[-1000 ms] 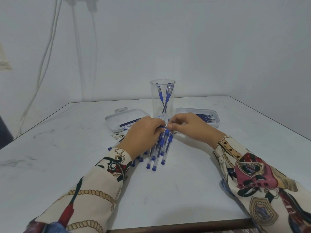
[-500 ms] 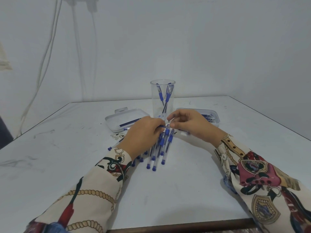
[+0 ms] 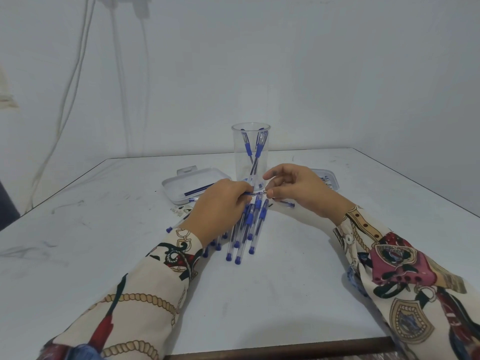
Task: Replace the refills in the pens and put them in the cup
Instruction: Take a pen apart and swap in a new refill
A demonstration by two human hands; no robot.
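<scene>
So our left hand (image 3: 220, 203) grips one pen (image 3: 255, 194) crosswise above the pile of pens (image 3: 246, 229) on the surface (image 3: 259, 294), while our right hand (image 3: 293, 189) pinches its tip end, probably to work the refill. The cup (image 3: 250, 154) sits right behind, two pens in. No readable writing anywhere.

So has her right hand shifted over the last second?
Yes: the right hand rose slightly, fingers lifting up the clear cup's side.
</scene>
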